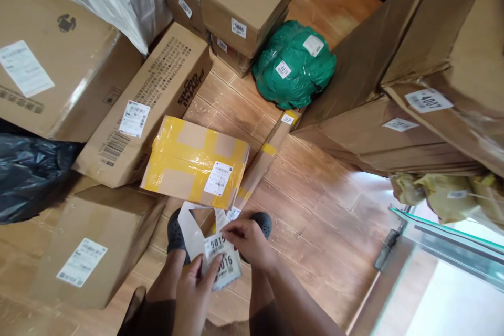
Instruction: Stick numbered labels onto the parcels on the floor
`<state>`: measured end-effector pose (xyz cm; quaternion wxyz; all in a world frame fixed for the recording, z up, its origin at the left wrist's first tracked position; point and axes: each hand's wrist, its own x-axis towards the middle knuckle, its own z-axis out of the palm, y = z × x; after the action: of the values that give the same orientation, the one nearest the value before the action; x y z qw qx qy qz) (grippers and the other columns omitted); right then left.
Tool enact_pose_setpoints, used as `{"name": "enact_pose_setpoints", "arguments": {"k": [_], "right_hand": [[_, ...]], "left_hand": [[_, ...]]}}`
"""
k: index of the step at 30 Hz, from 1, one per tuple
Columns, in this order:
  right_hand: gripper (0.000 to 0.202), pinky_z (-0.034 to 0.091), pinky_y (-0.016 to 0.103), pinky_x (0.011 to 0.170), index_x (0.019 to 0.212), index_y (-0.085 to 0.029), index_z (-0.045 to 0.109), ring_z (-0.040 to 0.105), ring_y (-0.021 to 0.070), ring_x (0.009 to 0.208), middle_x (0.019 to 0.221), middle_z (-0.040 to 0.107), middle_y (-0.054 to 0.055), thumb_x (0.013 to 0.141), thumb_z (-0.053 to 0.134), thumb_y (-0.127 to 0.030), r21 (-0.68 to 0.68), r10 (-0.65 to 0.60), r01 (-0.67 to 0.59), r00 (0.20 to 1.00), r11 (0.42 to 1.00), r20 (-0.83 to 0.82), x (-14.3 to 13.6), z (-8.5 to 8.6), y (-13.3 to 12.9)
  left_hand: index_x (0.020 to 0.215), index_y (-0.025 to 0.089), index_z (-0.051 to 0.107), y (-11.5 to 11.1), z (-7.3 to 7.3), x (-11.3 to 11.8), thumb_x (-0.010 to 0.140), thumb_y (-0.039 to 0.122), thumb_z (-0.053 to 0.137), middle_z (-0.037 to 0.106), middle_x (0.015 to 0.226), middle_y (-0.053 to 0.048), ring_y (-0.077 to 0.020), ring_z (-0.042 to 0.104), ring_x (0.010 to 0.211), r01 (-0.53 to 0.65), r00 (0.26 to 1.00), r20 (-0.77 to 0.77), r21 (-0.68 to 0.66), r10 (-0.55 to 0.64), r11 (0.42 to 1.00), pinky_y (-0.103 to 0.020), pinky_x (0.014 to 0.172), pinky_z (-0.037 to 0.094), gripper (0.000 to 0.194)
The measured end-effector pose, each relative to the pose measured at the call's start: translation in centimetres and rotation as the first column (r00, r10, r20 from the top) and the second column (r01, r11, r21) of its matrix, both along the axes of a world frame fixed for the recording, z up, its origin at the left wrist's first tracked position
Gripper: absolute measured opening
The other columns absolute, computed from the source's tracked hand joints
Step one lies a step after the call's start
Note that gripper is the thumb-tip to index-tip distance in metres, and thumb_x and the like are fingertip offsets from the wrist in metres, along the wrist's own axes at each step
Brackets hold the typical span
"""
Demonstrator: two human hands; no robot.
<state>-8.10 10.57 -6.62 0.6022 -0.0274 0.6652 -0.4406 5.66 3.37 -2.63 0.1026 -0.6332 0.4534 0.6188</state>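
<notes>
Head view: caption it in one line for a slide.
Both hands, left and right, hold a numbered label sheet above a yellow-taped box among stacked parcels.

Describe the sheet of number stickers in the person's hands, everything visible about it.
The sticker sheet is a white, glossy-looking strip of backing paper, bent and curling at its upper end, where peeled-off gaps show the floor through it. Two white labels remain in view, printed in black 5015 and, below it, what looks like 5016, each with a small barcode. The left hand holds the sheet from below, thumb on its face; the right hand pinches the edge of the 5015 label. It hangs above the person's dark shoes.
</notes>
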Motion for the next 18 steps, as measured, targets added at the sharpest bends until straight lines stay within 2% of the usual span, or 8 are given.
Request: {"name": "enact_pose_setpoints", "arguments": {"k": [2,4,9,14,16,18], "right_hand": [[0.015,0.048,0.024,0.061,0.077,-0.017,0.074,0.061,0.0138,0.067,0.074,0.071,0.003,0.075,0.064,-0.029,0.000,-0.002,0.002,0.995,1.000,-0.099,-0.1,-0.2,0.1],[0.016,0.051,0.027,0.067,0.080,-0.017,0.074,0.064,0.0165,0.073,0.079,0.073,0.004,0.075,0.063,-0.028,-0.008,-0.005,0.004,0.992,1.000,-0.127,-0.2,-0.5,0.4],[0.019,0.051,0.029,0.069,0.082,-0.017,0.074,0.066,0.0174,0.073,0.080,0.074,0.004,0.076,0.061,-0.029,-0.026,0.019,-0.022,0.993,0.999,-0.114,-0.5,-0.7,0.9],[0.019,0.050,0.027,0.067,0.080,-0.016,0.072,0.065,0.0162,0.071,0.076,0.073,0.003,0.071,0.067,-0.032,-0.029,-0.028,0.027,1.000,0.999,-0.010,0.0,-0.6,0.7],[0.020,0.051,0.027,0.067,0.081,-0.016,0.070,0.066,0.0163,0.071,0.077,0.072,0.003,0.068,0.071,-0.032,-0.055,-0.044,0.047,0.998,0.997,0.052,0.4,-1.4,0.9],[0.016,0.052,0.026,0.066,0.081,-0.016,0.068,0.065,0.0155,0.072,0.078,0.071,0.003,0.073,0.067,-0.029,-0.046,-0.022,0.019,0.998,0.999,-0.066,0.0,-3.3,1.4]], "left_hand": [[0.084,0.017,0.073,0.2,-0.1,0.0,0.062,0.059,0.074,0.074,0.080,-0.006,-0.0233,0.069,0.078,0.009,0.997,-0.078,0.011,-0.008,1.000,-0.025,0.069,0.057,0.047],[0.083,0.016,0.074,0.2,-0.5,0.3,0.064,0.057,0.074,0.074,0.082,-0.007,-0.0222,0.068,0.077,0.021,0.996,-0.083,0.022,-0.019,1.000,-0.024,0.068,0.057,0.046],[0.084,0.014,0.074,0.3,-1.3,1.3,0.067,0.060,0.070,0.073,0.076,-0.007,-0.0223,0.067,0.073,0.025,0.997,-0.068,0.045,-0.022,0.999,-0.026,0.065,0.056,0.049],[0.079,0.015,0.070,-0.1,-1.0,0.8,0.066,0.065,0.067,0.073,0.075,-0.007,-0.0238,0.067,0.074,0.052,0.998,-0.044,0.043,-0.050,0.998,-0.027,0.066,0.056,0.052],[0.075,0.016,0.067,0.0,-0.8,0.5,0.066,0.072,0.061,0.071,0.069,-0.007,-0.0234,0.066,0.068,0.055,0.998,0.020,0.027,-0.056,0.998,-0.027,0.058,0.054,0.057],[0.067,0.018,0.062,0.8,-0.6,0.4,0.065,0.078,0.054,0.067,0.059,-0.005,-0.0215,0.063,0.059,0.114,0.990,0.083,0.029,-0.116,0.993,-0.026,0.051,0.049,0.061]]}}
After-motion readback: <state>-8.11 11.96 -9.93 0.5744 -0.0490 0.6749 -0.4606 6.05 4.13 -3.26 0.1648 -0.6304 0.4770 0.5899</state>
